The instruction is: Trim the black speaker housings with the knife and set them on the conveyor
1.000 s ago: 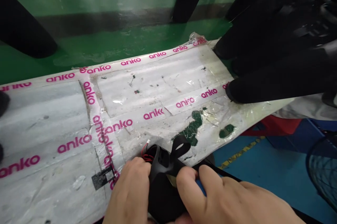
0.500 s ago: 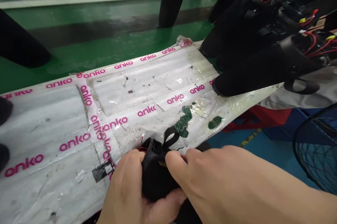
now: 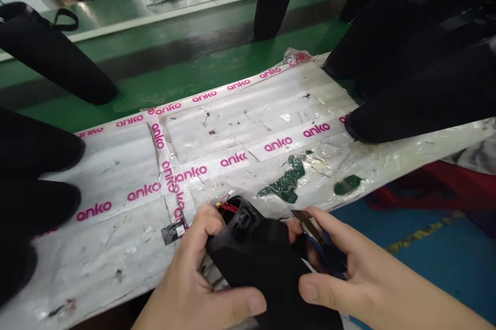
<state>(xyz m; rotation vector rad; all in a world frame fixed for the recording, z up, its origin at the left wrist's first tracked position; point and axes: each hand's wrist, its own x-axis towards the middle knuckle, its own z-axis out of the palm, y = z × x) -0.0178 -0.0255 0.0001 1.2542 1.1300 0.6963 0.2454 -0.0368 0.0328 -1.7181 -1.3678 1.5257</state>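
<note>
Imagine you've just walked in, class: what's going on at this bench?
A person's left hand grips a black cylinder, held tilted at the bench's near edge, with red wires showing at its open end. The right hand holds a blue cutter, its metal blade beside the cylinder. More black cylinders lie at both sides, around a white sheet bearing pink "anko" tape.
</note>
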